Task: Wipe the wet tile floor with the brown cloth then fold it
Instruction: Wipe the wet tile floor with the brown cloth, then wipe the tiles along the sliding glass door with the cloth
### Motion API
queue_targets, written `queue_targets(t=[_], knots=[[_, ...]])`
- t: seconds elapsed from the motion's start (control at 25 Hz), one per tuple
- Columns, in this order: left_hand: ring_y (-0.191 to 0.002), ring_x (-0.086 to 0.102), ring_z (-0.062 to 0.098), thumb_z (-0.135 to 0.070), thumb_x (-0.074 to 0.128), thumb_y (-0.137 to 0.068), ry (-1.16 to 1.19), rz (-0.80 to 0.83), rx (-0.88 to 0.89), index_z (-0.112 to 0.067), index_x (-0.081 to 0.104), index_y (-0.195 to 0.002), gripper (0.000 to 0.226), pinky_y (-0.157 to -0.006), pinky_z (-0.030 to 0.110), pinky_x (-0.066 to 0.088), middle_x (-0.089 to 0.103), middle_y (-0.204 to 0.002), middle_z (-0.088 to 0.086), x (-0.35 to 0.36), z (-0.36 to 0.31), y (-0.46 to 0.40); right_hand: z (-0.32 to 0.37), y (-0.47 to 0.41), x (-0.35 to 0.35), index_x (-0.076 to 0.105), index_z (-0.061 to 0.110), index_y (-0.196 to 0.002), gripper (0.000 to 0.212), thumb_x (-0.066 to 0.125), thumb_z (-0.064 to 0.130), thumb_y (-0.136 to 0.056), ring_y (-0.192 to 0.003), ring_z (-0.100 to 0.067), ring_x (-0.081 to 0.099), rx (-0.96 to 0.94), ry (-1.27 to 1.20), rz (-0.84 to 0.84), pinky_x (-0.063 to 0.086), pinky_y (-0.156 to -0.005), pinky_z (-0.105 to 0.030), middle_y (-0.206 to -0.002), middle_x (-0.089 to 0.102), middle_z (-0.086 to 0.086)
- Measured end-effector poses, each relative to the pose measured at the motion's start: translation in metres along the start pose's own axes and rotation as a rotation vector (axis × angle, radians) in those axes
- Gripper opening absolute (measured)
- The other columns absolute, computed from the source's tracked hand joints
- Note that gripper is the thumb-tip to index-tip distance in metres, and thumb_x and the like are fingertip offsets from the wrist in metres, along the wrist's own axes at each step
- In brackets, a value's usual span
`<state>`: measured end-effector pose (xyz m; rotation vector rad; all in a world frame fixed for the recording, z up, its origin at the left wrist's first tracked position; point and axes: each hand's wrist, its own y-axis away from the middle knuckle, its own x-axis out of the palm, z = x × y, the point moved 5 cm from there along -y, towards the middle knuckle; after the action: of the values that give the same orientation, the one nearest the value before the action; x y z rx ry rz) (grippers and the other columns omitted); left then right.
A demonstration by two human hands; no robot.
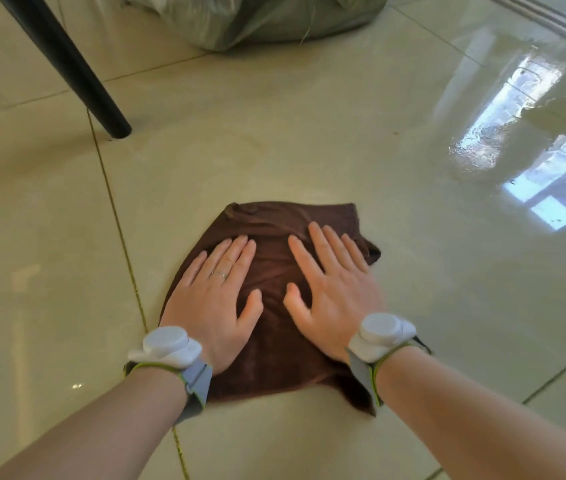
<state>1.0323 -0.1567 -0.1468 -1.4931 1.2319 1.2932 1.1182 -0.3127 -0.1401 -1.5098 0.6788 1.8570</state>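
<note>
The brown cloth [276,233] lies spread on the pale tile floor [309,140] in the lower middle of the head view, slightly rumpled at its far and right edges. My left hand [217,299] presses flat on its left half, fingers apart and extended. My right hand [331,292] presses flat on its right half, fingers also spread. Neither hand grips the fabric. A shiny wet patch [503,143] reflecting a window spreads over the tiles to the right of the cloth.
A black slanted furniture leg [77,71] meets the floor at the upper left. A greenish-grey bag [257,19] sits at the top centre. A grout line [118,223] runs past the cloth's left side. A door track [551,19] crosses the top right corner.
</note>
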Motion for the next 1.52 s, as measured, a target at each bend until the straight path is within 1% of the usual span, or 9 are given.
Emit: queue_targets(t=[0.16,0.32,0.44,0.56,0.76,0.96,1.28,1.4,1.52], knots=[[-0.154,0.017,0.009,-0.055,0.021,-0.093,0.063,0.033,0.0,-0.025,0.027,-0.16,0.074,-0.126,0.032,0.011,0.024,-0.167,-0.009,-0.009,-0.007,0.031,0.01,0.024,-0.002,0.028,0.03,-0.162,0.072,0.035,0.057,-0.096,-0.16,-0.022,0.012,0.004,-0.055,0.032,-0.003,-0.129,-0.033,-0.172,0.018,-0.005],[-0.128,0.054,0.026,-0.058,0.037,-0.09,0.196,0.019,-0.093,-0.022,0.051,-0.141,0.064,-0.105,0.041,0.046,0.052,-0.144,0.0,-0.045,0.008,-0.004,0.007,0.013,-0.02,0.044,0.031,-0.154,0.063,0.048,0.052,-0.095,-0.15,-0.023,0.034,0.027,-0.079,0.084,0.017,-0.123,-0.031,-0.161,0.04,0.0],[-0.129,0.049,0.034,-0.039,0.06,-0.093,0.077,0.011,-0.167,-0.023,0.037,-0.15,0.063,-0.1,0.047,0.046,0.043,-0.147,0.008,-0.067,0.021,-0.039,-0.003,-0.008,-0.05,0.049,0.028,-0.145,0.056,0.06,0.029,-0.09,-0.133,-0.026,0.049,0.094,-0.061,0.018,0.032,-0.109,-0.035,-0.139,0.057,0.0],[-0.135,0.043,0.038,-0.03,0.067,-0.092,0.139,0.203,-0.194,-0.027,0.025,-0.158,0.078,-0.105,0.043,0.041,0.039,-0.152,0.015,-0.057,0.011,-0.065,-0.025,-0.027,-0.048,0.042,0.029,-0.148,0.066,0.062,0.023,-0.086,-0.133,-0.03,0.047,0.209,-0.033,0.199,0.036,-0.106,-0.041,-0.139,0.052,-0.001],[-0.105,0.059,0.036,-0.015,0.059,-0.095,-0.052,0.301,-0.226,-0.012,0.054,-0.128,0.034,-0.081,0.038,0.049,0.057,-0.123,0.014,-0.041,0.005,-0.073,-0.022,-0.032,-0.039,0.063,0.019,-0.119,0.033,0.056,0.015,-0.087,-0.107,-0.028,0.053,0.247,-0.018,0.37,0.053,-0.087,-0.041,-0.114,0.057,-0.004],[-0.087,0.052,0.032,-0.014,0.052,-0.099,-0.11,0.224,-0.135,-0.014,0.06,-0.115,0.017,-0.057,0.031,0.03,0.055,-0.114,0.012,-0.089,-0.001,-0.066,-0.009,-0.015,-0.07,0.066,0.016,-0.107,0.021,0.055,0.011,-0.09,-0.104,-0.027,0.05,0.214,-0.063,0.207,0.045,-0.077,-0.034,-0.109,0.056,-0.004],[-0.101,0.054,0.042,-0.013,0.053,-0.094,-0.035,-0.282,-0.079,-0.009,0.055,-0.116,0.023,-0.072,0.04,0.033,0.052,-0.12,0.018,-0.231,-0.038,-0.077,0.004,-0.016,-0.225,0.061,0.018,-0.105,0.017,0.057,0.012,-0.09,-0.108,-0.028,0.05,0.161,-0.065,-0.403,0.035,-0.07,-0.034,-0.11,0.052,-0.003],[-0.076,0.048,0.033,-0.018,0.057,-0.092,-0.096,-0.461,0.044,-0.013,0.054,-0.104,0.014,-0.064,0.04,0.033,0.046,-0.096,0.007,-0.233,-0.035,-0.057,0.007,-0.005,-0.229,0.061,0.015,-0.108,0.018,0.061,0.012,-0.09,-0.108,-0.027,0.049,0.083,-0.009,-0.438,0.031,-0.066,-0.033,-0.112,0.054,-0.005],[-0.063,0.048,0.03,-0.014,0.068,-0.082,-0.161,-0.364,0.281,-0.012,0.057,-0.096,0.018,-0.058,0.038,0.037,0.05,-0.082,0.005,-0.193,-0.027,-0.019,0.014,0.021,-0.195,0.062,0.01,-0.1,0.024,0.072,0.008,-0.078,-0.097,-0.036,0.057,-0.071,0.08,-0.397,0.033,-0.06,-0.034,-0.103,0.058,-0.012]])
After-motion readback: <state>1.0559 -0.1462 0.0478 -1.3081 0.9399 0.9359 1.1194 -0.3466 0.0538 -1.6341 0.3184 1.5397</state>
